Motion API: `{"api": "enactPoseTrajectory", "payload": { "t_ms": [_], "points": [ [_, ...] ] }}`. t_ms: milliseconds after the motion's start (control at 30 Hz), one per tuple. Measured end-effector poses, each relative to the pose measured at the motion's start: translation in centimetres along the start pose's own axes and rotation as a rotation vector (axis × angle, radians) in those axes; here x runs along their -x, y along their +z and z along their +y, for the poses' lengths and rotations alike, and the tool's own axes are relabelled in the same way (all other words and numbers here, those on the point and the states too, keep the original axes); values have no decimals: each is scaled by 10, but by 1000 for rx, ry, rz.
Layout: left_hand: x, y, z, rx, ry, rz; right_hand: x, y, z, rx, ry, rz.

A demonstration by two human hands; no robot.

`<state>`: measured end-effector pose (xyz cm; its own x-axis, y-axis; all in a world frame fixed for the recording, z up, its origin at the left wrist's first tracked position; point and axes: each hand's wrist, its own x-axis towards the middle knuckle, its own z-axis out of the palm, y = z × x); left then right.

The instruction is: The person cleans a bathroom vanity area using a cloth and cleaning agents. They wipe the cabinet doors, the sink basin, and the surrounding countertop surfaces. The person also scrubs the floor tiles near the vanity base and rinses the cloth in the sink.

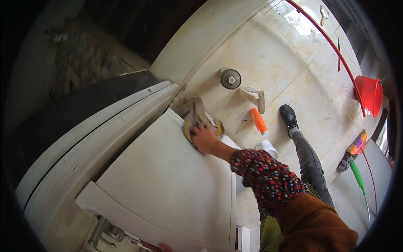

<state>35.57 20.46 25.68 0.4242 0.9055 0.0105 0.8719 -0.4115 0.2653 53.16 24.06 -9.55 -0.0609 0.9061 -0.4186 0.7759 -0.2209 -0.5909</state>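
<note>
My right hand (205,138) is closed on a grey and yellow cloth (198,115), slightly blurred. The cloth lies against the edge of a white cabinet panel (170,176), near its far corner. At the picture's bottom edge only part of my left hand (157,247) shows, at the rim of a white washbasin (132,217); whether it grips anything is hidden. A metal faucet (100,231) is beside it. On the tiled floor beyond the cabinet stand a spray can (230,78), a light-coloured brush (253,96), an orange bottle (259,121) and a white tub (267,147).
A red hose (330,41) curves over the floor towards a red bucket (366,91). A paintbrush (323,15) lies at the top right. A multicoloured broom (357,143) and a grey mop head (345,162) are at the right. A white door-frame track (104,126) runs along the left.
</note>
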Motion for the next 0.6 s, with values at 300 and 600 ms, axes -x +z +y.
{"api": "enactPoseTrajectory", "payload": {
  "t_ms": [300,600],
  "points": [
    [7,-5,-4,46,-58,-33,98,55,15,-116,-8,259],
    [11,-5,-4,49,-60,-11,-50,8,5,-48,4,431]
  ]
}}
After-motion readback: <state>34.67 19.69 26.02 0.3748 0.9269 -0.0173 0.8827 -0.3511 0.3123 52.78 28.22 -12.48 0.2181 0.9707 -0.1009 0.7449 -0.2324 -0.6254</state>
